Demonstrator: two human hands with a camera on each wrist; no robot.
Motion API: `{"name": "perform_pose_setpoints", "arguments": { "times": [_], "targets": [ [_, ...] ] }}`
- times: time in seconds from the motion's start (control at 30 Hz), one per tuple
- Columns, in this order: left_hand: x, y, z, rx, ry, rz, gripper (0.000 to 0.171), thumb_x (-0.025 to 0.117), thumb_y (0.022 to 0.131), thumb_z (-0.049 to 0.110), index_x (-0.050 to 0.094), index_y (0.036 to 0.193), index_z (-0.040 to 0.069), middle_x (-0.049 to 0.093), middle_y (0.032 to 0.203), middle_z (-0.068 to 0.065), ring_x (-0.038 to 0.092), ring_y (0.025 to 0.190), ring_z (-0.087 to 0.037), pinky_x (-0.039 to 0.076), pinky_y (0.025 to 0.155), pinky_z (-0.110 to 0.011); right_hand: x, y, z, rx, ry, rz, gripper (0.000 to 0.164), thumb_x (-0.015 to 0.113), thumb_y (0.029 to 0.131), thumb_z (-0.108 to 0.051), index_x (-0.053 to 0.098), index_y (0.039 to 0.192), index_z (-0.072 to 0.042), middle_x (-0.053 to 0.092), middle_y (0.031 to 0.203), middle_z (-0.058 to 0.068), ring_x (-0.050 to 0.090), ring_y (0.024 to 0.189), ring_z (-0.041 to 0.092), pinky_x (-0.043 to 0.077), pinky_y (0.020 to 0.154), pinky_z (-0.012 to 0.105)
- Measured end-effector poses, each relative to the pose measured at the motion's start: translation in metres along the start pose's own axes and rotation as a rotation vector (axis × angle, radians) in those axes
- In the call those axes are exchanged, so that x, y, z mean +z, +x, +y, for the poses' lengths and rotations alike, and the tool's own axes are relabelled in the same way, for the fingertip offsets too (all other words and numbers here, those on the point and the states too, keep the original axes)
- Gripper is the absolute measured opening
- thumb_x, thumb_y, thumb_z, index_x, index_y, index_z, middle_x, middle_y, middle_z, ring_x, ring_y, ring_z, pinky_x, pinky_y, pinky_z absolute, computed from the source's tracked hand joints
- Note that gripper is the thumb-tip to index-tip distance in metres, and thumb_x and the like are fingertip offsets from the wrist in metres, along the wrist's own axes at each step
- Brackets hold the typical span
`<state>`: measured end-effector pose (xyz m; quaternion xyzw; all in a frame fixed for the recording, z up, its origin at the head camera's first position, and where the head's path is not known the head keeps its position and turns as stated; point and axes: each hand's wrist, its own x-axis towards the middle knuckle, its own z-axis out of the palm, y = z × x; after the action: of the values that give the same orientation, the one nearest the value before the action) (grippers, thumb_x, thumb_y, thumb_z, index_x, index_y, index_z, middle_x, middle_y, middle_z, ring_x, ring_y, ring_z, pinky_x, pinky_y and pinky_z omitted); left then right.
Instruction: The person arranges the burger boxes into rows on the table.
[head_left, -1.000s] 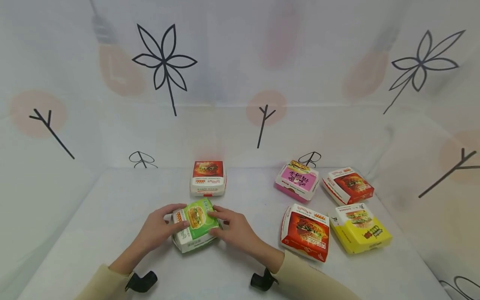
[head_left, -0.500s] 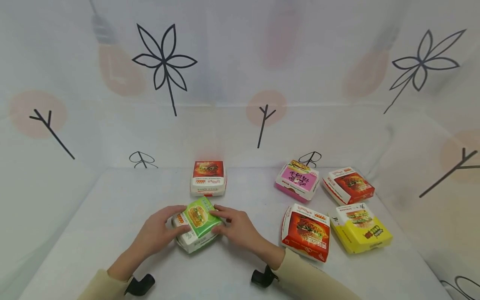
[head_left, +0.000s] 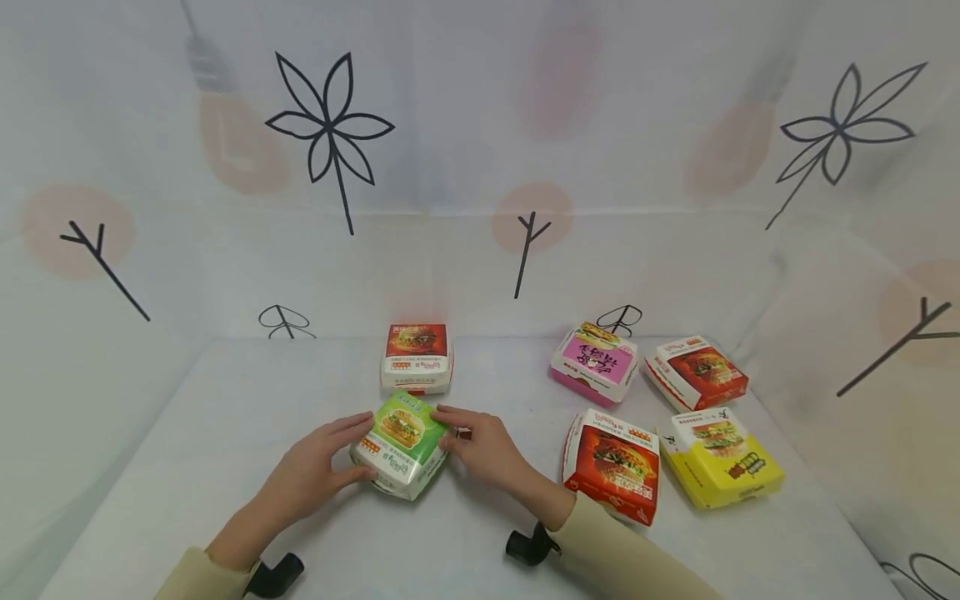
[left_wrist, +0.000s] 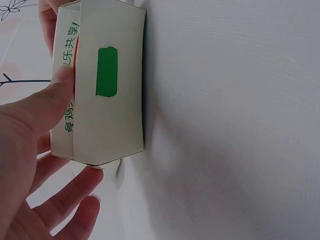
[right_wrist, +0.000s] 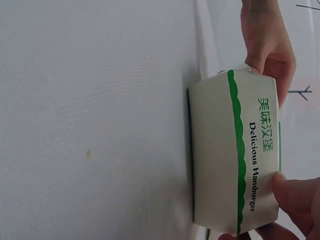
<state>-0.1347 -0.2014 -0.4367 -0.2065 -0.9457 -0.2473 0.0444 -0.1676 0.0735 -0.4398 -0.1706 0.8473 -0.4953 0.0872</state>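
A green and white hamburger box (head_left: 403, 435) sits on the white table between my two hands, tilted a little in the head view. My left hand (head_left: 303, 468) grips its left side, thumb on the near corner and fingers at the far one. On the opposite side my right hand (head_left: 489, 450) holds the far right part between thumb and fingers. In the left wrist view the carton's pale side (left_wrist: 107, 100) bears a green rectangle, with my thumb on the lid. The right wrist view shows the side (right_wrist: 215, 150) printed "Delicious Hamburger", my right thumb at its upper edge.
A red and white burger box (head_left: 416, 360) stands just behind the green one. To the right are a pink box (head_left: 596, 362), a yellow box (head_left: 723, 457) and two red ones (head_left: 611, 465), (head_left: 697, 372). A patterned cloth (head_left: 450, 267) rises behind the table (head_left: 225, 400).
The green hamburger box has turned counterclockwise between my hands, its white printed end swinging from the left toward me. Both hands have shifted slightly with it. The other boxes stay put.
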Motion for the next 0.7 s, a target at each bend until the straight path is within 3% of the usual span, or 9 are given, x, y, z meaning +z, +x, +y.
{"name": "perform_pose_setpoints", "arguments": {
  "times": [0.27, 0.5, 0.7],
  "targets": [
    [-0.0047, 0.0012, 0.0017, 0.022, 0.029, -0.112, 0.063, 0.079, 0.082, 0.042, 0.059, 0.141, 0.031, 0.04, 0.155, 0.009, 0.055, 0.117, -0.022, 0.053, 0.089, -0.043, -0.0019, 0.0015, -0.0031, 0.016, 0.009, -0.028, 0.039, 0.07, 0.092, -0.007, 0.067, 0.131, -0.013, 0.057, 0.141, 0.001, 0.049, 0.133, 0.021, 0.051, 0.097, 0.039],
    [-0.0017, 0.0002, 0.005, 0.026, 0.057, -0.06, 0.06, 0.081, 0.081, 0.042, 0.063, 0.137, 0.028, 0.045, 0.153, 0.005, 0.054, 0.126, -0.03, 0.05, 0.094, -0.052, -0.0009, 0.0, -0.0043, 0.027, 0.009, 0.027, 0.042, 0.073, 0.09, -0.009, 0.067, 0.132, -0.015, 0.055, 0.144, 0.002, 0.048, 0.134, 0.023, 0.05, 0.098, 0.04],
    [0.0015, -0.0014, 0.0076, 0.04, 0.072, -0.016, 0.059, 0.082, 0.08, 0.04, 0.065, 0.135, 0.027, 0.048, 0.15, 0.0, 0.052, 0.129, -0.03, 0.05, 0.095, -0.051, 0.0006, -0.0055, -0.007, 0.002, -0.012, 0.056, 0.047, 0.074, 0.09, -0.013, 0.063, 0.136, -0.014, 0.048, 0.15, 0.005, 0.045, 0.137, 0.026, 0.048, 0.101, 0.046]
  ]
}}
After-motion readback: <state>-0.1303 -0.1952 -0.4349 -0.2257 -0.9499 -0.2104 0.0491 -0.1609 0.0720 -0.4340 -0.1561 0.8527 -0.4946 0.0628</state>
